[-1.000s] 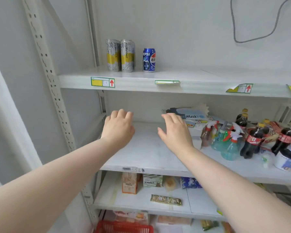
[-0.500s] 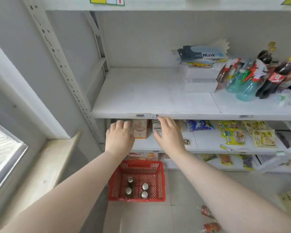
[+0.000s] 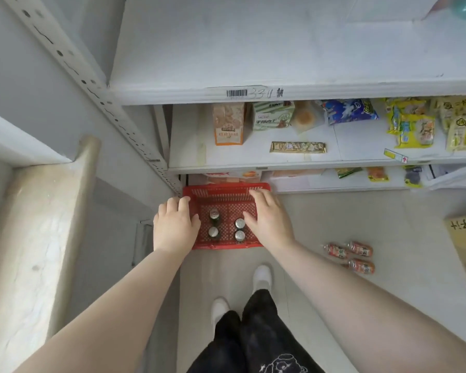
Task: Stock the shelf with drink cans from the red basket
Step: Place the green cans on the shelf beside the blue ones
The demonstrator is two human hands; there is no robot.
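Cans [image 3: 213,214]: four stand upright in the red basket [image 3: 226,191], which sits on the floor at the foot of the shelf [image 3: 253,63]. Both of my hands hang above the basket, palms down. Left hand [image 3: 174,228]: fingers loosely together, empty, over the basket's left wall. Right hand [image 3: 269,220]: fingers slightly spread, empty, over the right pair of cans, not yet gripping. Status: no can in hand; the wide shelf board above shows bare surface. Remaining, by my estimate: all four cans await lifting and placement.
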